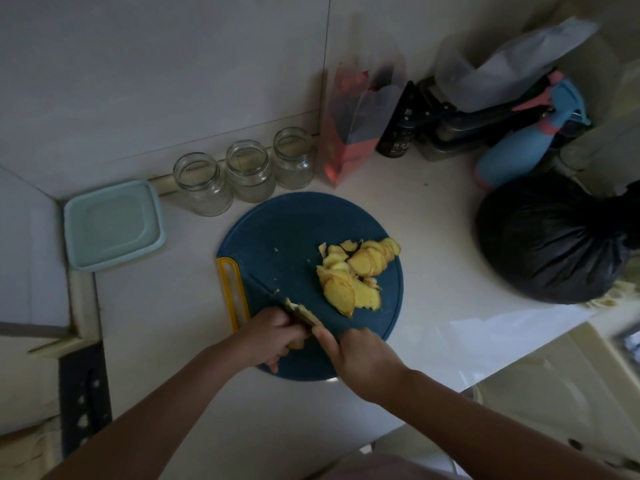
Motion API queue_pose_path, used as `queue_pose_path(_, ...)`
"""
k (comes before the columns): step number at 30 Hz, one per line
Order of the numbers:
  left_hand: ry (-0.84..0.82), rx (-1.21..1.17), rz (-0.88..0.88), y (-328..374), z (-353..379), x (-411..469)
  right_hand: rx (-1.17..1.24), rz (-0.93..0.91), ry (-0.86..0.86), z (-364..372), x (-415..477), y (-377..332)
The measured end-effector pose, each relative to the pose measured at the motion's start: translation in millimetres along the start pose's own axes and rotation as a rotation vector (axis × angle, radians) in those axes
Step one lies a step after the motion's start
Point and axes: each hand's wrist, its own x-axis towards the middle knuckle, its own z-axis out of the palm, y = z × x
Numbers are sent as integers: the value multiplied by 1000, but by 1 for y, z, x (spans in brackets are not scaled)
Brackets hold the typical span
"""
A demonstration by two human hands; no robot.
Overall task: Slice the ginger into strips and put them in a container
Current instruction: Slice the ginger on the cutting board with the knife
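Nearest, left fingers [278, 346] are clenching the ginger stub [306, 315] while right fingers [323, 341] are gripping the knife [266, 289], slicing; slices [349, 275] beyond them are probably awaiting cutting into strips.

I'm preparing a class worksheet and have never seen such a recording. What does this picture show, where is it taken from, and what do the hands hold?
No machine here: a person works bare-handed, filmed by one camera on their head, looking down. On the counter lies a round blue cutting board with a pile of ginger slices. The left hand holds a ginger piece; the right hand grips a knife over it. Behind stand three glass jars and a lidded container.
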Motion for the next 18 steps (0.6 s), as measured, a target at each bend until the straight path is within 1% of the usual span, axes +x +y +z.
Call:
queue_pose_path(4,9,-2,9,-4,1,3,-23,19,12,6,-7,20)
queue_pose_path(6,18,7,12,-6,2,4,-34,14,-19,5,-7,22)
queue_pose_path(9,6,21,-13,-9,1,8,-31,-3,-60,-3,-3,15)
queue_pose_path(13,1,48,-20,-11,0,9,-11,27,-70,-9,-4,2)
queue_pose_path(15,-8,81,-16,-9,0,9,-39,29,-71,-8,6,-10)
queue_pose_path(18,-10,61,-10,-4,1,6,-42,35,-103,-5,27,-21)
